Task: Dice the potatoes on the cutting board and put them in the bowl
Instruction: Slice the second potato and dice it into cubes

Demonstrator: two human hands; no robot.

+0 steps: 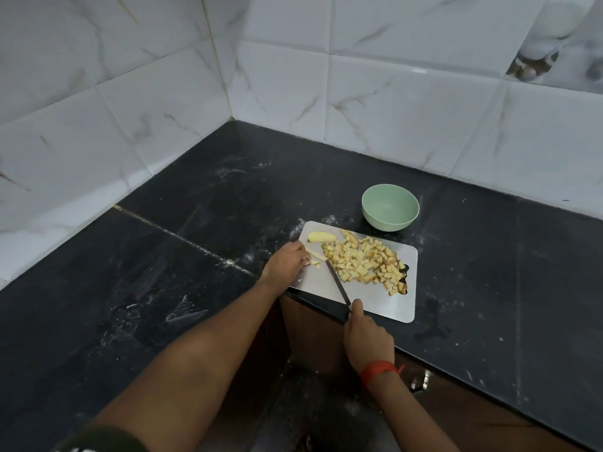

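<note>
A steel cutting board (375, 301) lies at the counter's front edge. A heap of diced potato (362, 262) covers its middle and right part. A potato wedge (321, 236) lies at the board's far left corner and a thin slice (349, 237) beside it. My left hand (287, 259) holds down a potato strip (316, 254) with curled fingertips. My right hand (365, 337) grips the handle of a knife (337, 282), whose blade points at the strip beside a few small cut pieces. The pale green bowl (390, 207) stands empty just behind the board.
The black stone counter (195, 223) runs into a corner of white marble-look tiled walls (391, 93). Its front edge drops to a brown cabinet (313, 327) below my arms. An orange thread band circles my right wrist.
</note>
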